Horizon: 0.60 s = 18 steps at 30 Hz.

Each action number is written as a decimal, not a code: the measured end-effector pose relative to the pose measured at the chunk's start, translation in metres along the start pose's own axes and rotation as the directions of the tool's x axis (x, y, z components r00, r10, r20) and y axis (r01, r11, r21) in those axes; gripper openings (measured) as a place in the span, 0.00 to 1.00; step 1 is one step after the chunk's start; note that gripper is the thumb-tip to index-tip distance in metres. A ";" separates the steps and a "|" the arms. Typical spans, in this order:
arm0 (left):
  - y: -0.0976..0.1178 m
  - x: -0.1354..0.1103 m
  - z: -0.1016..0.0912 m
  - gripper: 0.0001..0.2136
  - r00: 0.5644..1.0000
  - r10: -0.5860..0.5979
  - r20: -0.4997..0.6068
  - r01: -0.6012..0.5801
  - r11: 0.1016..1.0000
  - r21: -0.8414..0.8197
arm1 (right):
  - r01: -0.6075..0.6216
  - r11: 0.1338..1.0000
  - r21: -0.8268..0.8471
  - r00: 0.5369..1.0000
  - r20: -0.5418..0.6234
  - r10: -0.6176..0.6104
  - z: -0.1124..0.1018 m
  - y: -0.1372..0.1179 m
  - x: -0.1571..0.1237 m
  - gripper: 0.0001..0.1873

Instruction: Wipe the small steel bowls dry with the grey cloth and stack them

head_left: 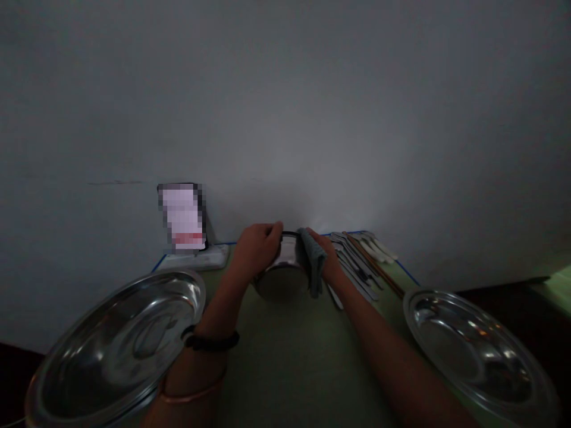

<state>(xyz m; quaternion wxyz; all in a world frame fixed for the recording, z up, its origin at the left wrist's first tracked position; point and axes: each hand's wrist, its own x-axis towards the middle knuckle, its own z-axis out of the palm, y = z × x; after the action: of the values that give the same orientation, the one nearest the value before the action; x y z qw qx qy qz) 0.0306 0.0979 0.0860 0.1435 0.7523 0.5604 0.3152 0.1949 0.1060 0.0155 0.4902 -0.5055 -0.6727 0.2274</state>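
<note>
A small steel bowl point(281, 278) is held up off the green table point(294, 356) near the far wall. My left hand point(257, 246) is closed over the bowl's rim on its left side. My right hand point(328, 258) presses a grey cloth point(314, 258) against the bowl's right side, fingers wrapped in the cloth. The inside of the bowl is hidden from view.
A large steel plate point(120, 339) lies at the near left and another steel plate point(473, 348) at the near right. Several pieces of cutlery point(361, 258) lie in a row at the back right. A blurred card point(182, 217) leans on the wall above a white object point(200, 258).
</note>
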 end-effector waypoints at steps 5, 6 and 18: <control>0.000 -0.003 -0.012 0.24 0.975 0.063 0.212 -0.042 0.994 -0.101 | -0.079 0.974 0.212 0.996 0.058 0.069 0.000 -0.014 -0.001 0.23; 0.001 -0.005 -0.015 0.24 0.973 0.083 0.217 -0.060 0.992 -0.114 | -0.090 0.962 0.258 0.995 0.070 0.074 -0.001 -0.019 -0.001 0.24; 0.015 -0.016 -0.037 0.22 0.997 -0.072 0.024 0.075 0.873 -0.483 | -0.042 0.957 0.286 0.999 0.011 0.041 -0.044 -0.077 -0.003 0.21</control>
<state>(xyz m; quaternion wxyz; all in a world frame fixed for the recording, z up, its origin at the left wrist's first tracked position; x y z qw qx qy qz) 0.0159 0.0725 0.1176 0.3401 0.6719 0.4916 0.4373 0.1988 0.0657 0.0940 0.5514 -0.4428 -0.6233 0.3339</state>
